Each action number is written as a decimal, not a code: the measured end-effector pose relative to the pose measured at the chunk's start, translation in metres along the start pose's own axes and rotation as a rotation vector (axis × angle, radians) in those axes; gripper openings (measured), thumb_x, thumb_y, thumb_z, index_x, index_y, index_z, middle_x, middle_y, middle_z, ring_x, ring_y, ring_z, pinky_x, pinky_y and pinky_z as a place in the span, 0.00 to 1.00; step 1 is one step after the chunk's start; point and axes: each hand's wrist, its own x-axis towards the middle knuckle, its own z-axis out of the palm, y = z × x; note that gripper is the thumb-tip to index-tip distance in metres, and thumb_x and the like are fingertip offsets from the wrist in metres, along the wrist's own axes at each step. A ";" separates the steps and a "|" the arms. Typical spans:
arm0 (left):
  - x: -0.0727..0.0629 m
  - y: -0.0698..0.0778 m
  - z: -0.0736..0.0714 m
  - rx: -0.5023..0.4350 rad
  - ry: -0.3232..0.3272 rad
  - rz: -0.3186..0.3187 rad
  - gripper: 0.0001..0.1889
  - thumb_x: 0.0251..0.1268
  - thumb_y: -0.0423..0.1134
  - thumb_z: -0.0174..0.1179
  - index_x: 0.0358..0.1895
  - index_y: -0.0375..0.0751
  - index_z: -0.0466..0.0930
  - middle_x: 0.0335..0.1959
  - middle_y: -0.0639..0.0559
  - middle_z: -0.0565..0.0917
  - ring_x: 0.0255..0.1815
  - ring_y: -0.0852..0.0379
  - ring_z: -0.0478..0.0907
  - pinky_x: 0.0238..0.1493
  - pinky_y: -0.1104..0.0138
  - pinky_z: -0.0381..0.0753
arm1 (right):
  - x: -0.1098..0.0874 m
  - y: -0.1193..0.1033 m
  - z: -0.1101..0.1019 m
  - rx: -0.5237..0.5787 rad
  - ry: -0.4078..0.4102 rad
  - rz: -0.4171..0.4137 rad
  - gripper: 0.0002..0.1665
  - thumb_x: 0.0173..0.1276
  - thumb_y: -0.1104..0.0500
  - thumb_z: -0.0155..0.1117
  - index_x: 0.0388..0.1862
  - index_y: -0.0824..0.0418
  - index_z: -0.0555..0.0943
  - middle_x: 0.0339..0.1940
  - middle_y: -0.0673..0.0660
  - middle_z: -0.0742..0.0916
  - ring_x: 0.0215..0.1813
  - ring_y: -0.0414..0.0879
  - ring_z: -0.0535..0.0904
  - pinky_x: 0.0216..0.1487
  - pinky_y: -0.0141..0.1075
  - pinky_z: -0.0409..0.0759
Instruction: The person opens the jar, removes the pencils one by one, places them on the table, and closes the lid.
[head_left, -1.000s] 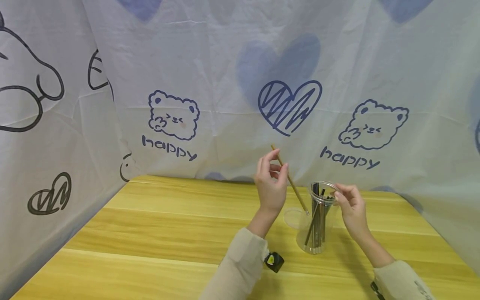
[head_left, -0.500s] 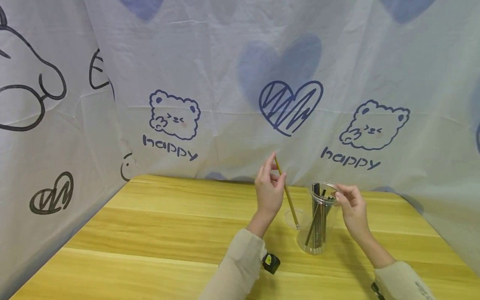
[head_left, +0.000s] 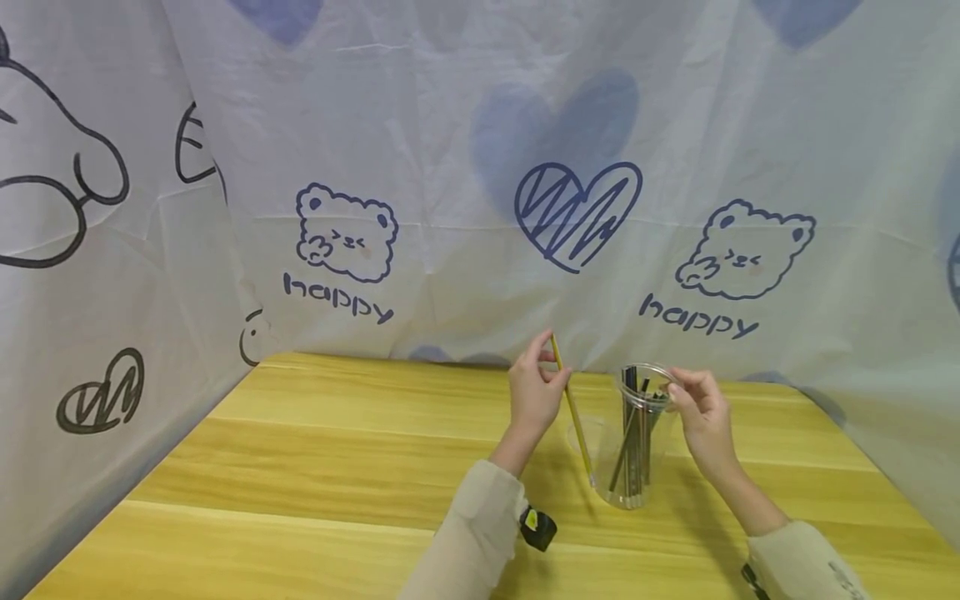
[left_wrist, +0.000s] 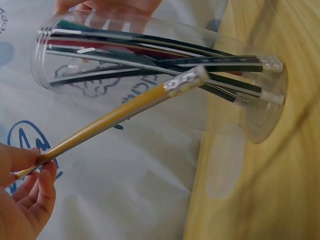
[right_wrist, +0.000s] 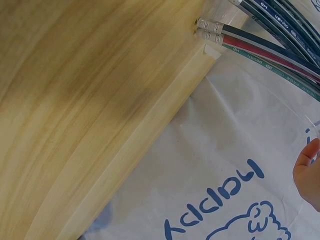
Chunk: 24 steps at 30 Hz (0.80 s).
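A: Quick: left hand?

B: Thumb and fingers pinched the yellow pencil near its top; gap no wider than the shaft. Eraser end hung low, tilted toward the jar.

A: Pencil in or out of the jar?

B: Out, just beside its wall on the left-hand side. Couldn't tell if the tip touched the jar or the worktop.

A: Right hand?

B: Thumb and fingers nearly together, nipping the jar rim. Jar stood upright on the worktop; other pencils leaned inside, eraser ends down.

A: Doing it well meant what?

B: My call: a light, steady hold on the rim, no tug, since the jar looked thin-walled and tippy. The pencil needed a firm pinch; gripped that high, its long shaft could swing and knock the jar. Nearer the middle would've given better control.

A: Hazards?

B: A clear disc, probably the lid, lay on the worktop near the jar. Eraser end was best guided clear of it too.
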 end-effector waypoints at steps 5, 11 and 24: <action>-0.001 -0.012 0.000 -0.062 -0.069 -0.155 0.29 0.43 0.19 0.63 0.55 0.32 0.70 0.29 0.42 0.78 0.16 0.56 0.76 0.18 0.72 0.77 | 0.000 0.000 0.000 -0.012 0.003 0.009 0.15 0.61 0.77 0.44 0.40 0.63 0.73 0.35 0.46 0.81 0.36 0.37 0.76 0.32 0.22 0.73; -0.004 -0.023 -0.002 -0.065 -0.158 -0.291 0.29 0.43 0.20 0.64 0.55 0.34 0.71 0.28 0.46 0.77 0.14 0.56 0.76 0.16 0.70 0.77 | 0.000 0.000 0.000 -0.026 0.008 0.007 0.14 0.61 0.77 0.44 0.40 0.65 0.73 0.35 0.46 0.81 0.36 0.37 0.76 0.32 0.21 0.73; -0.009 -0.042 0.000 -0.071 -0.246 -0.451 0.30 0.41 0.19 0.65 0.55 0.33 0.72 0.24 0.45 0.76 0.11 0.59 0.73 0.16 0.68 0.78 | 0.000 0.000 0.001 -0.012 0.007 0.007 0.13 0.61 0.78 0.43 0.41 0.68 0.72 0.36 0.47 0.81 0.36 0.35 0.76 0.32 0.22 0.74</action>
